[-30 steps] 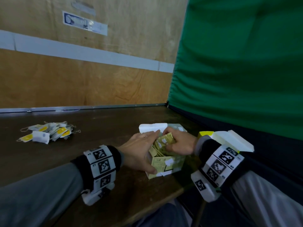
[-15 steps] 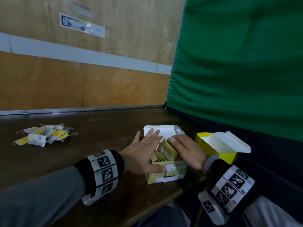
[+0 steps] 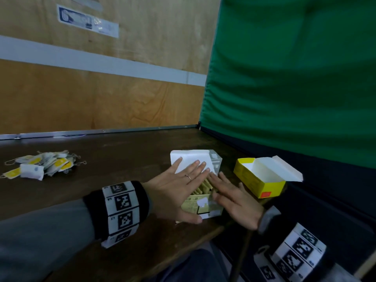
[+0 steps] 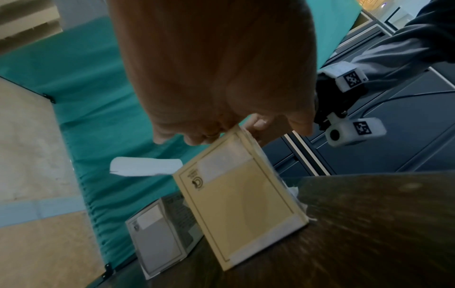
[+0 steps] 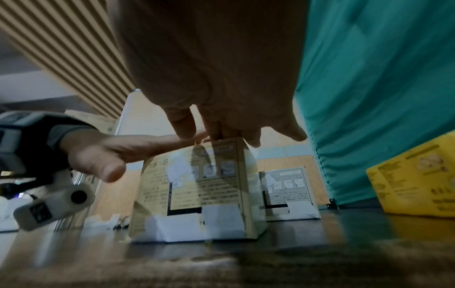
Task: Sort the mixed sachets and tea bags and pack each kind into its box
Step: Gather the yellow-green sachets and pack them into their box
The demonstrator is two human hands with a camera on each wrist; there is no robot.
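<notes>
Grip on the sachets in the tan box has been released: a second ago they were pinched, now left hand and right hand are laid flat across the opening, nothing grasped. Sachets judged seated. Tea bags are left loose far left; yellow box stands open, apparently empty.

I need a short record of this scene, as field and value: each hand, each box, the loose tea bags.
left hand: flat, fingers straight, on top of the beige box
right hand: flat, fingers straight, on the same box
beige box: upright near the table edge, sachets standing inside
grey box: behind the beige box, flap open
yellow box: right of the beige box, lid open
tea bags: loose pile, far left on the table
</notes>
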